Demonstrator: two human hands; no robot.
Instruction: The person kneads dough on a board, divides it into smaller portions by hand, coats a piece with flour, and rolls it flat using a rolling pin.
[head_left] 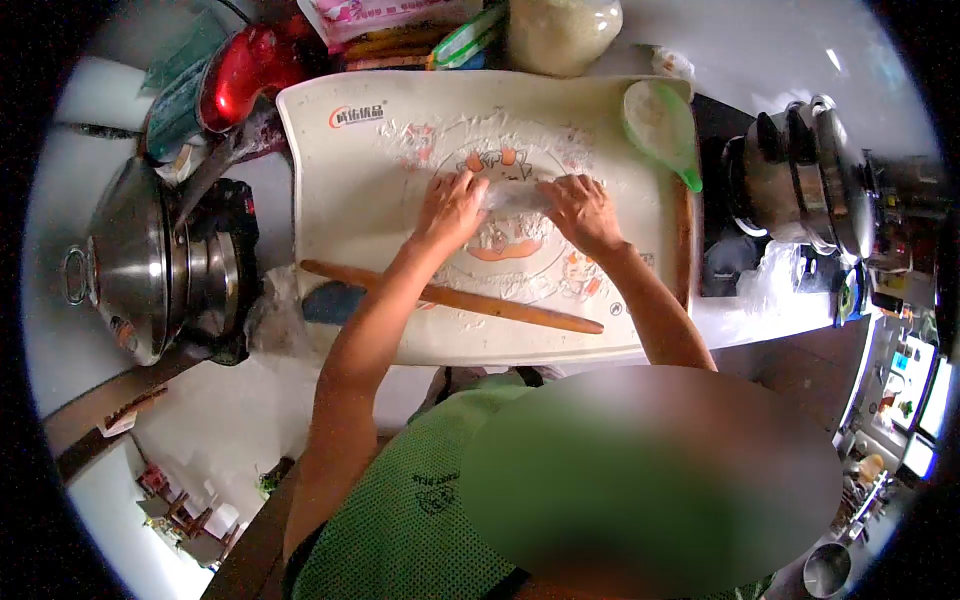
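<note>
My left hand [452,208] and my right hand [585,210] are closed around opposite ends of a pale whitish roll [514,196], which looks like dough. It lies over the printed middle of a cream mat [350,190] dusted with white flour. Below my hands, a tapered wooden rolling pin [520,312] rests slantwise, passing under my left forearm. Beside its left end is a flat dark-blue piece [335,303], partly covered by the pin and my arm. A green scoop [672,140] holding white powder sits at the mat's upper right corner.
Steel pots stand left [135,265] and right [835,180] of the mat. Behind it are a red appliance [250,80], colourful packets [400,25] and a jar of pale contents [563,35]. A crumpled clear plastic bag [775,280] lies at the right.
</note>
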